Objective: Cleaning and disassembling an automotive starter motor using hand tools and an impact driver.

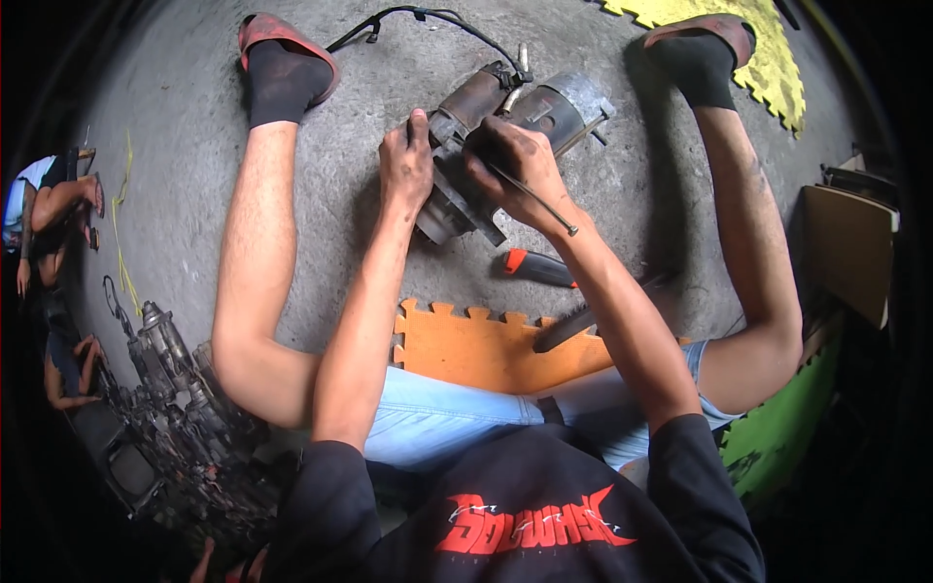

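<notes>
A greasy starter motor (552, 124) with a rusty smaller cylinder (468, 97) lies on the concrete floor between my legs. A black wiring harness (408, 12) runs above it. My left hand (406, 163) is closed on the motor's near-left part, thumb pointing up. My right hand (515, 167) is curled over the middle of the assembly, holding a long thin bolt (554, 211) that slants down-right along the hand to its head. Its fingertips are partly hidden. Below the motor lie a red-and-black handled tool (533, 265) and a dark metal bar (564, 326).
An orange foam mat (457, 345) is under me, a yellow one (768, 68) at top right, a green one (777, 437) at lower right. A pile of metal parts (185, 408) fills the lower left. Other people (53, 204) are at the far left. Cardboard (846, 253) is at the right.
</notes>
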Motion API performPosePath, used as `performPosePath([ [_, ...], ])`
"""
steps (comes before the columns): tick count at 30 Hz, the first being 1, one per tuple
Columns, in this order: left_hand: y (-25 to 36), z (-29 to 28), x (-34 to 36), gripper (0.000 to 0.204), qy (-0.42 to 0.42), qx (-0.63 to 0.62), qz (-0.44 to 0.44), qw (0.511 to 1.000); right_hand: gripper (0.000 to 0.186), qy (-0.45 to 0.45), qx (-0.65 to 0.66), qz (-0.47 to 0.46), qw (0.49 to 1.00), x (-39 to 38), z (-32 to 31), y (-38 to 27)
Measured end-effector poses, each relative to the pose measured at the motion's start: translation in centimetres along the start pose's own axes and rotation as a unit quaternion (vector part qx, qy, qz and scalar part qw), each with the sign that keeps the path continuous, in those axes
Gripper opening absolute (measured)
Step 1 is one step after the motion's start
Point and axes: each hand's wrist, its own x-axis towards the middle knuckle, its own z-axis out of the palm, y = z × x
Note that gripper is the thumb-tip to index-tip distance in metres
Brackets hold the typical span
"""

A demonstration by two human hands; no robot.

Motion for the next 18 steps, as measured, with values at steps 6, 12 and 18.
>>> performPosePath([
  [6, 0.1, -0.19, -0.18, 0.062, -0.014, -0.002, -0.013, 1.0, 0.015, 0.016, -0.022, 0.022, 0.999, 0.06, -0.21, -0.28],
  [12, -0.19, 0.11, -0.06, 0.061, -0.001, -0.026, -0.018, 0.999, 0.015, -0.028, 0.009, -0.006, 1.0, 0.44, -0.39, 0.16],
  [18, 0.13, -0.04, -0.09, 0.063, -0.004, -0.017, -0.007, 1.0, 0.015, -0.01, 0.008, 0.001, 1.0, 0.56, -0.58, 0.5],
])
